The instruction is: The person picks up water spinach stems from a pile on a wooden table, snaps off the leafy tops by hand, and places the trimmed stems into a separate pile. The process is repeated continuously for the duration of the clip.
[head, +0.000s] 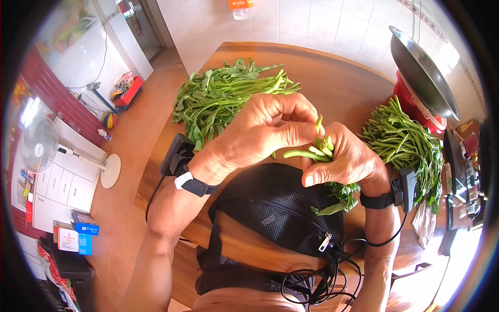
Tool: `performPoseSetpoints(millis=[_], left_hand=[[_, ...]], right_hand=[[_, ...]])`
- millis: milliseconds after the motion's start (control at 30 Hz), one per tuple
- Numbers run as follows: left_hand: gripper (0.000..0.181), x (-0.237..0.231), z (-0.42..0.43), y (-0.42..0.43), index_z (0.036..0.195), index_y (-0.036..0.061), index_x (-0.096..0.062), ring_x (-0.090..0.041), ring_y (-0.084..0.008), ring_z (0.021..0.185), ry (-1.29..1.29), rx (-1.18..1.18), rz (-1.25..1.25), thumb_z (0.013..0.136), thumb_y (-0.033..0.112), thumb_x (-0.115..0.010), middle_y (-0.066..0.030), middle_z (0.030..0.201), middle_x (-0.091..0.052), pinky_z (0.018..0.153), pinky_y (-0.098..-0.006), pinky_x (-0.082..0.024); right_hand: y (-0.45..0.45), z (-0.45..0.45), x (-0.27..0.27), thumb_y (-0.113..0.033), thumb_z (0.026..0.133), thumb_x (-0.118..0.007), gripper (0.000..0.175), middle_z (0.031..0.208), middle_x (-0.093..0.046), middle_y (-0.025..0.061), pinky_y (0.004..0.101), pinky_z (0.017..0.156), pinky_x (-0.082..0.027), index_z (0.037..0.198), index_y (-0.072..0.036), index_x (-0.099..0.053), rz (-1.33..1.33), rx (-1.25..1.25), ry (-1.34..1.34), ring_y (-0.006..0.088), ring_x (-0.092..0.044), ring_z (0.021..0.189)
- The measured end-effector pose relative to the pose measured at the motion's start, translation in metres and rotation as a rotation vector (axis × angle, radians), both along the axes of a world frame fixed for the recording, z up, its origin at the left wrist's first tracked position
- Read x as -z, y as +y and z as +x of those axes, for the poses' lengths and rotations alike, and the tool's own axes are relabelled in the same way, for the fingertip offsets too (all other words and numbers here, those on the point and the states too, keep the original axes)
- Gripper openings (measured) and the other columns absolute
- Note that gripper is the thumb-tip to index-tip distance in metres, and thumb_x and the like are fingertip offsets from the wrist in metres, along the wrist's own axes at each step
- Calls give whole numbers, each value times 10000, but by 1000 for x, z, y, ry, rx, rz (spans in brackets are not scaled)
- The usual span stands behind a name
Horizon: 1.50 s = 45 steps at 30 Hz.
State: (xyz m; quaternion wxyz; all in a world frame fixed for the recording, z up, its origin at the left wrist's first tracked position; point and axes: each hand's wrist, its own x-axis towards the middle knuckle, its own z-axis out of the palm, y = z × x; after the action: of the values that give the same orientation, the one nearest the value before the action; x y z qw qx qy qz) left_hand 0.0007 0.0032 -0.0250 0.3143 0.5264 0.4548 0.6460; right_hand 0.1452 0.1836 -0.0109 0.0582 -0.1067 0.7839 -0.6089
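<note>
My right hand (345,158) grips a small bunch of water spinach stems (312,153), cut ends pointing left, with leaves hanging below the palm. Thumb and forefinger of my left hand (269,130) pinch a short stem end (319,124) just above that bunch; the two hands nearly touch. Behind my left hand lies a large pile of leafy water spinach (222,87), stems toward the right. Beyond my right wrist, a second heap of water spinach (401,136) rests with its leaves toward me. Both wrists wear black straps with small devices.
A black mesh bag (273,202) lies on the wooden table (327,74) under my hands, beside looped black cables (331,273). At the back right, a metal pan (423,70) leans over a red container (405,101). A standing fan (39,144) is on the floor at left.
</note>
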Motion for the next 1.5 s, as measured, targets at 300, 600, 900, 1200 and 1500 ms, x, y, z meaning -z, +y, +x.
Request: performPoseSetpoints(millis=[300,600,900,1200,1500], left_hand=[[130,8,5,4,1090,33,-736,-709,-161,1016,-457,-47,34,1050,155,-716,-37,1055,-748,919,-338,-577],[133,8,10,9,1029,-19,-711,-702,-130,835,-96,-291,146,1057,111,-713,-36,950,-702,777,-308,-577],[141,0,0,2,1114,21,-776,-654,-90,927,347,-290,97,1006,111,-782,-20,1077,-707,806,-247,-540],[166,-6,-80,-28,1124,-11,-781,-701,-146,894,749,-717,-169,976,54,-747,-47,974,-749,809,-301,-550],[159,37,-97,-18,1057,81,-794,-708,-356,936,1254,-866,-393,953,181,-727,-107,983,-731,819,-459,-557]], right_hand=[[-9,0,3,-296,1118,-642,315,735,-658,-33,254,616,-468,1095,-11,-773,-38,172,161,47,-545,672],[-7,-4,15,-371,1153,-558,452,728,-700,25,265,600,-501,983,3,-745,-114,239,254,82,-614,649],[4,-3,14,-411,1066,-707,421,731,-631,-14,275,570,-443,958,-6,-751,-87,168,204,76,-534,640],[20,36,-36,-167,1030,-762,191,789,-653,-47,228,587,-387,1156,-31,-810,361,957,611,42,-528,671],[24,38,-38,-251,1104,-682,242,694,-482,-112,216,563,-285,1185,-58,-804,433,917,693,-3,-397,633]])
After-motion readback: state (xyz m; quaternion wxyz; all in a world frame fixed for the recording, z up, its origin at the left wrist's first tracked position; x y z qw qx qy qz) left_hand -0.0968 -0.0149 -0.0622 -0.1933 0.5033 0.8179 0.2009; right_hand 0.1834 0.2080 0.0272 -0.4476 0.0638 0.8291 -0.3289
